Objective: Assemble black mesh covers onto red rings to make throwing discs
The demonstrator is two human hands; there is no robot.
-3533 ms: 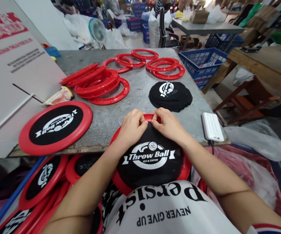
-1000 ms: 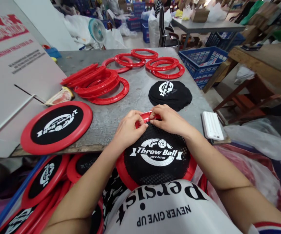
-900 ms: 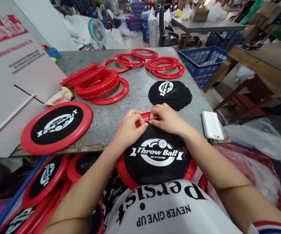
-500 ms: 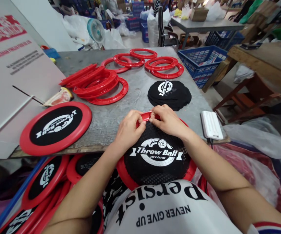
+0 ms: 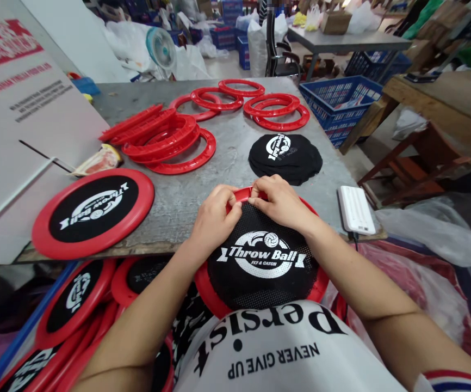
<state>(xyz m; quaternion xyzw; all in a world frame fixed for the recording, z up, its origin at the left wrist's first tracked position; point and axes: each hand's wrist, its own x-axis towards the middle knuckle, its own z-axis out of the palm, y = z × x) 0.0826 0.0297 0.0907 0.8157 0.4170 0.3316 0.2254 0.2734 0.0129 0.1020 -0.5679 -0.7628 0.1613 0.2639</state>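
The left hand's (image 5: pixel 216 216) grip is pinched on the far edge of the big red ring (image 5: pixel 323 283), with the thumb and fingers close together. The right hand's (image 5: pixel 278 201) grip pinches that same edge, just beside the left. The fingers hide the spot, so the black net cloth (image 5: pixel 268 291) may be pinched there too, but I can't be sure.

The big red ring is around the black net cloth, in front of the white shirt (image 5: pixel 284 348), at the near edge of the tabletop (image 5: pixel 229 155). White words on the cloth say "Throw Ball".

Just past the right hand, a floppy black cloth pile (image 5: pixel 296 163) lies flat on the tabletop. A white box (image 5: pixel 355 209) with a black cord sits near the right edge. To the left is a red and black disc (image 5: pixel 43 234) with the same words. Behind it is a messy heap of red rings (image 5: pixel 166 147), and some lean on each other. Farther back lie 3 loose rings (image 5: pixel 241 81) and, to their right, 2 stacked rings (image 5: pixel 272 111).

Below the tabletop on the left are more discs (image 5: pixel 78 299). A blue basket (image 5: pixel 337 103) is past the right edge.
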